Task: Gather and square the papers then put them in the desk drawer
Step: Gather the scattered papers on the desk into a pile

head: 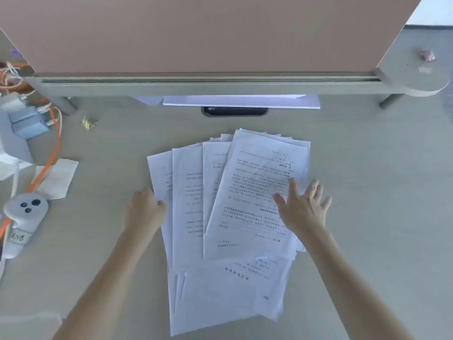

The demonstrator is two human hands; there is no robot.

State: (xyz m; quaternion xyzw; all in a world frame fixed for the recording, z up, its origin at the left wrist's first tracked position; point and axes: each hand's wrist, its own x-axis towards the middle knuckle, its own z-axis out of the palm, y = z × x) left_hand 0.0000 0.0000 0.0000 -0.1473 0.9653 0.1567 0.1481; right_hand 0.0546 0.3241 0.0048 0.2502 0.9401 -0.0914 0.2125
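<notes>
Both bare forearms reach forward from the lower edge of the view, angled inward toward each other. The left hand (144,212) is seen from the back, wrist straight, fingers curled downward so the knuckles face up and the fingertips are hidden; the thumb points to the right. The right hand (302,212) is flat and spread wide, palm down, all fingers extended and fanned apart, the thumb stretched out to the left. The two hands sit level with each other, well apart.
</notes>
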